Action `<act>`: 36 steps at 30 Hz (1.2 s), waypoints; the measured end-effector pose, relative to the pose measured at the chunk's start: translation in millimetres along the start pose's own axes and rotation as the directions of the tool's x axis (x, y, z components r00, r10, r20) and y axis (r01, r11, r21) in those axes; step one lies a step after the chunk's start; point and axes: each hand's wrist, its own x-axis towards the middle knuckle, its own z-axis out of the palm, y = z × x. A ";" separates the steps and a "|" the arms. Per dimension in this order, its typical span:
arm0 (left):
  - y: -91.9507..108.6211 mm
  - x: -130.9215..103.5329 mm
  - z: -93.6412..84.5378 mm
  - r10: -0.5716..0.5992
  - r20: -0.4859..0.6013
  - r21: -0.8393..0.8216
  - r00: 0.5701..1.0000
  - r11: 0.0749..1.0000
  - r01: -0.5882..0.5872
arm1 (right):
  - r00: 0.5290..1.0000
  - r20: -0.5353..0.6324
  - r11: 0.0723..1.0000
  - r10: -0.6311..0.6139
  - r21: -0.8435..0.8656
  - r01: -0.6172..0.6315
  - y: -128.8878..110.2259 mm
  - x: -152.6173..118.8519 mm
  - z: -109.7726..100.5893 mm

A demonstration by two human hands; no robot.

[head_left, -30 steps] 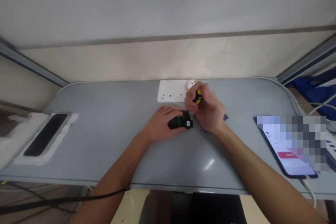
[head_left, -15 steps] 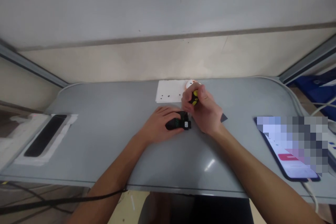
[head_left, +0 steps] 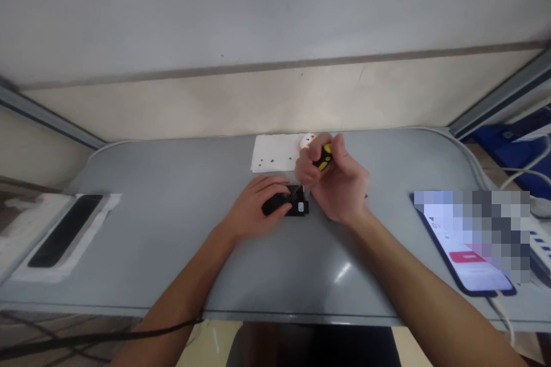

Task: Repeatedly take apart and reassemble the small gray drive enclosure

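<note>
My left hand (head_left: pixel 245 209) lies on the grey table with its thumb and fingers closed around a small black device (head_left: pixel 295 207) that bears a white label. Just to the right, my right hand (head_left: pixel 340 189) grips a screwdriver (head_left: pixel 326 157) by its black and yellow handle. The handle slants, and its thin shaft runs down towards the device. I cannot tell whether the tip touches it. Beyond both hands, several tiny dark pieces, like screws (head_left: pixel 272 160), lie on a white sheet (head_left: pixel 278 146).
A round white and orange item (head_left: pixel 306 140) sits at the sheet's right end, partly behind my right hand. A lit phone (head_left: pixel 467 258) with a cable lies at the right. At the left is a long black panel (head_left: pixel 64 232) on white material. A wall (head_left: pixel 241 97) stands behind the table.
The view has shifted slightly. My right hand has turned and tilted the screwdriver handle further right. My left fingers have drawn back a little, showing more of the black device.
</note>
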 end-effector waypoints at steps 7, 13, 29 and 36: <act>-7.6 -1.5 4.3 0.019 -0.107 0.000 0.994 1.000 -0.019 | 0.997 -0.066 0.996 -0.047 0.073 0.051 0.1 9.1 -12.1; -8.0 17.5 -6.4 -0.062 -0.241 0.090 0.968 0.992 0.086 | 0.942 -0.223 0.968 -0.250 -0.031 0.249 -3.8 21.9 -38.4; -10.0 70.1 5.0 -0.246 -0.033 0.363 0.969 0.900 0.241 | 0.889 -0.138 0.868 -0.437 -0.324 0.376 -19.5 26.1 -59.6; 2.7 6.4 -6.7 -0.259 0.227 0.242 0.939 0.949 0.204 | 0.981 0.103 0.437 0.162 -0.899 0.022 -64.5 -1.3 -68.4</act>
